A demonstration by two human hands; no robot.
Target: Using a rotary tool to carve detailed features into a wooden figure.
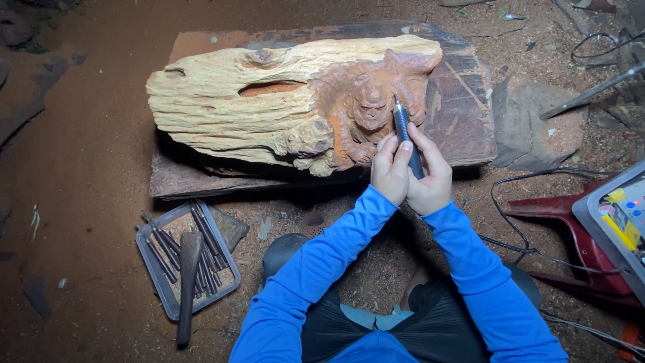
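Observation:
A long pale wood block (255, 101) lies on a dark wooden slab (463, 101). A reddish carved figure (369, 104) with a face stands out of the block's right part. My right hand (430, 178) and my left hand (391, 168) together grip a slim grey-blue rotary carving tool (405, 131). The tool's tip touches the carving just right of the figure's face. Both my sleeves are bright blue.
A grey metal tray (151, 259) of several dark chisels sits at the lower left, with a wooden-handled tool (188, 282) lying across it. A black cable (521, 202) runs right toward a grey control box (615, 222) on a red stool (578, 242). Reddish sawdust covers the ground.

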